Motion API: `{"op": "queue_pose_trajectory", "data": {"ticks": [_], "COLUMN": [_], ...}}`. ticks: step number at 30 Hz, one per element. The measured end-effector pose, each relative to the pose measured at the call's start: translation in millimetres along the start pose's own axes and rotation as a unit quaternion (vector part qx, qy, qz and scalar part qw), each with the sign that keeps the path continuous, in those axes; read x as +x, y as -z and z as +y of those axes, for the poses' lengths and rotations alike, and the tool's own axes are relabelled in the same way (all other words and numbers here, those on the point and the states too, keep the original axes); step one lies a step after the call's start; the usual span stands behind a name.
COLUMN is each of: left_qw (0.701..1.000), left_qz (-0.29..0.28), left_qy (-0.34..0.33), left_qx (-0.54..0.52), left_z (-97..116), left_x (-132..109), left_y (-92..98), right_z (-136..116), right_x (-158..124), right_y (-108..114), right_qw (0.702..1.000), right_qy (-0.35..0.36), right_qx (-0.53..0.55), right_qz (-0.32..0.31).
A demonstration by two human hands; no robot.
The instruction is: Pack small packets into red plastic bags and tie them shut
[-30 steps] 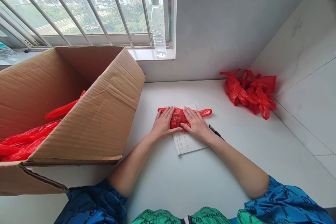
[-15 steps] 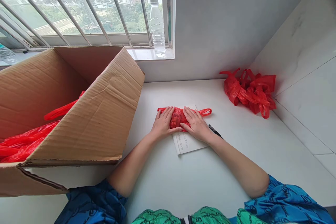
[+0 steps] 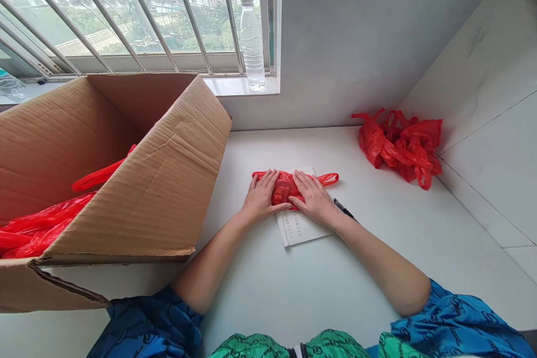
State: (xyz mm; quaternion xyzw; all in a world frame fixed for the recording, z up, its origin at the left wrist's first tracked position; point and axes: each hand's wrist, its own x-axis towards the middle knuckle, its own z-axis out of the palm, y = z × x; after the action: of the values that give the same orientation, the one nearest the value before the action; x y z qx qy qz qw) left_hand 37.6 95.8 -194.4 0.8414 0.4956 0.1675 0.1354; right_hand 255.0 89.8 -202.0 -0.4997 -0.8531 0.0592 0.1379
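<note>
A red plastic bag [image 3: 284, 187], folded into a small flat bundle, lies on a sheet of paper [image 3: 298, 228] with handwritten marks. One looped handle sticks out to the right. My left hand [image 3: 260, 196] rests flat over the bag's left side, fingers stretched out and thumb pointing inward. Over its right side lies my right hand [image 3: 314, 198], also flat with fingers extended. Both thumbs almost meet at the bag's near edge. Beside my right wrist is a black pen [image 3: 344, 210], partly covered by the forearm.
On the left, a large open cardboard box [image 3: 168, 179] holds red plastic bags [image 3: 50, 221]. A crumpled pile of red bags [image 3: 400, 145] sits at the back right against the wall. A clear water bottle [image 3: 252, 45] stands on the windowsill by the barred window.
</note>
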Motion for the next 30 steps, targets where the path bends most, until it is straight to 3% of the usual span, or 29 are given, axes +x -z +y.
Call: {"op": "queue_pose_trajectory", "data": {"ticks": [30], "left_qw": [1.000], "left_qz": [0.003], "left_qy": [0.000], "left_qx": [-0.003], "left_z": [-0.1], "left_x": [0.1], "left_y": [0.3], "right_z": [1.0], "right_x": [-0.2], "right_y": [-2.4], "right_qw": [1.000], "right_qy": [0.003], "right_qx": [0.001], "right_qz": [0.005]}}
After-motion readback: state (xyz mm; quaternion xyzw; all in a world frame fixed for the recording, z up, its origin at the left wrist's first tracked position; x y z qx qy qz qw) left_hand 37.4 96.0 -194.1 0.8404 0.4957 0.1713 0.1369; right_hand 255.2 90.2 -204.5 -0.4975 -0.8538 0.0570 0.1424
